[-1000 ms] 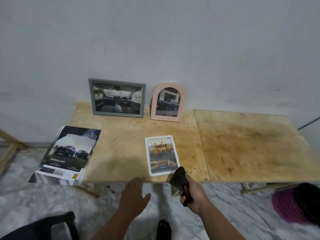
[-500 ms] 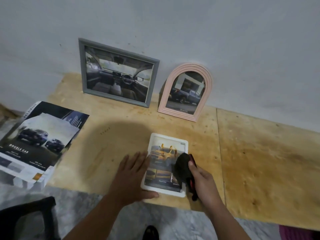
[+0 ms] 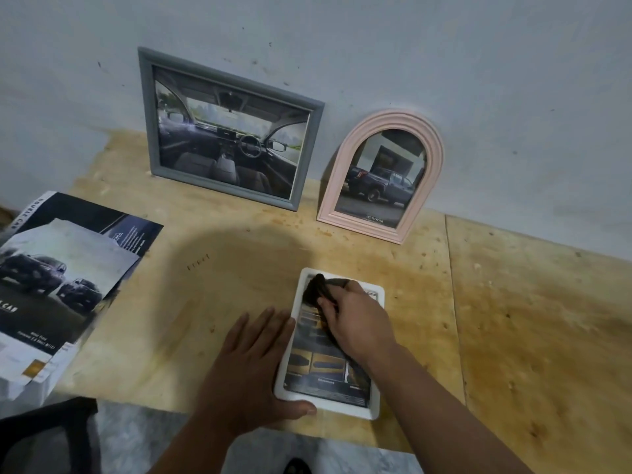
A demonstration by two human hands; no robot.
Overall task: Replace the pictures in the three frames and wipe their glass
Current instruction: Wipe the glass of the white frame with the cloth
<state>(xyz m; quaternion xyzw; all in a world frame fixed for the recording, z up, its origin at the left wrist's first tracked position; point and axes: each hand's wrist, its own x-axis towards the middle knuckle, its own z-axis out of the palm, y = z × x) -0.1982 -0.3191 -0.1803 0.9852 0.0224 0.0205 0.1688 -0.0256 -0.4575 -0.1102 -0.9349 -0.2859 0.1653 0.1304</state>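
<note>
A white rounded frame point(image 3: 323, 374) with a yellow-car picture lies flat near the plywood table's front edge. My right hand point(image 3: 355, 319) grips a black cloth point(image 3: 316, 289) and presses it on the glass at the frame's far end. Flat on the table, my left hand point(image 3: 253, 371) rests with straight fingers against the frame's left edge, thumb along its near edge. A grey rectangular frame point(image 3: 229, 128) showing a car interior and a pink arched frame point(image 3: 383, 176) showing a pickup lean upright against the wall behind.
A car brochure with loose printed sheets point(image 3: 58, 278) lies at the table's left end, partly overhanging. The plywood table point(image 3: 530, 319) has a seam right of the white frame. A dark chair corner point(image 3: 44, 436) shows at bottom left over marble floor.
My right hand carried the cloth from below the table edge onto the white frame and up to its far end. My left hand came onto the table beside the frame. The view moved closer.
</note>
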